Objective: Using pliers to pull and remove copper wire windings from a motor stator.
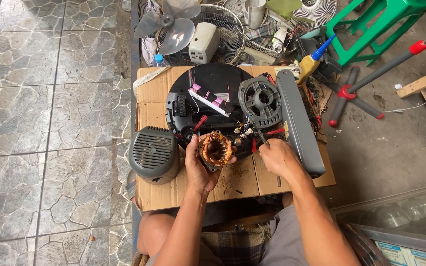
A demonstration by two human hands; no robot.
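My left hand (199, 166) grips a fan motor stator (217, 150) with copper windings, held upright over a sheet of cardboard (242, 180). My right hand (278, 158) is closed around a thin dark tool (262, 138) whose tip points toward the wires beside the stator. Just beyond lies a round black fan base (213, 83), opened, with a small circuit board and coloured wires inside. A grey motor bracket (261, 101) rests on its right edge.
A grey vented motor cover (154, 153) sits left of my hand. A long grey fan column (299, 123) lies on the right. Fan blades, wire guards and an oil bottle (313, 59) crowd the back. A green stool (375, 24) and red-tipped poles stand at right. Stone tiles lie left.
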